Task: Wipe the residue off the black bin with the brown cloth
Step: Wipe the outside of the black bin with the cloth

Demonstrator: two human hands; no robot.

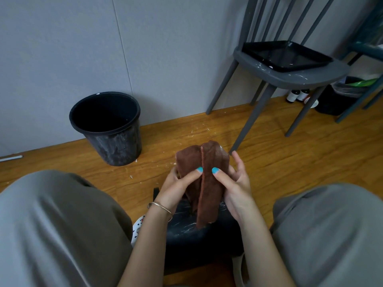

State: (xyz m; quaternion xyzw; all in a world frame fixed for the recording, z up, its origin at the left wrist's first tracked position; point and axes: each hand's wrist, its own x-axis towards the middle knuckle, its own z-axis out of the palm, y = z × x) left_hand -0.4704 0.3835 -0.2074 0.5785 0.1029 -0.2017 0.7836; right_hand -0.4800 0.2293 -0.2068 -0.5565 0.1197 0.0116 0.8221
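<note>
A grey wall point(62, 48) rose behind the scuffed wooden floor point(290, 162). A grey chair point(290, 77) carried a black tray point(286, 55). The black bin point(106, 127) stood upright by the wall. Left hand point(176, 187) and right hand point(236, 187) each pinched the folded brown cloth point(205, 179) between the knees.
</note>
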